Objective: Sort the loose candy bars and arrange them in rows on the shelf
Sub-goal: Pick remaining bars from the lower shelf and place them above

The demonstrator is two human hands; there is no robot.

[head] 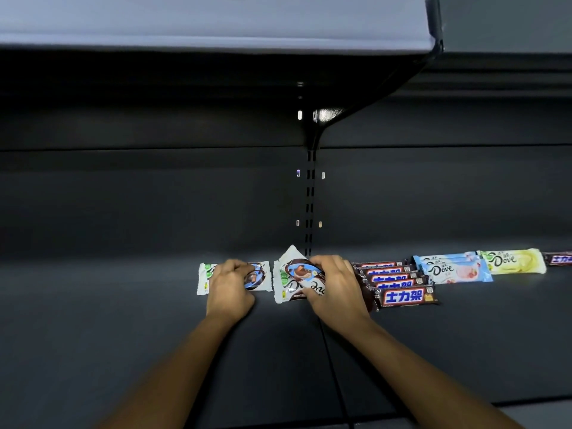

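Note:
On the dark shelf (pixel 123 305) my left hand (pixel 230 289) lies with curled fingers on a white Dove bar (pixel 257 278) that rests flat. My right hand (pixel 334 286) grips a small stack of white Dove bars (pixel 294 280), whose top wrapper tilts up at the back. Right of that hand sits a row of several brown Snickers bars (pixel 402 295). Further right lie light-blue Dove bars (pixel 455 269), then a yellow Dove bar (pixel 510 261). Another brown bar (pixel 558 258) shows at the right edge.
The shelf's dark back panel (pixel 154 196) has a slotted upright (pixel 309 196) in the middle. A grey upper shelf (pixel 216 23) overhangs at the top. A seam (pixel 331 360) runs down the shelf floor between my forearms.

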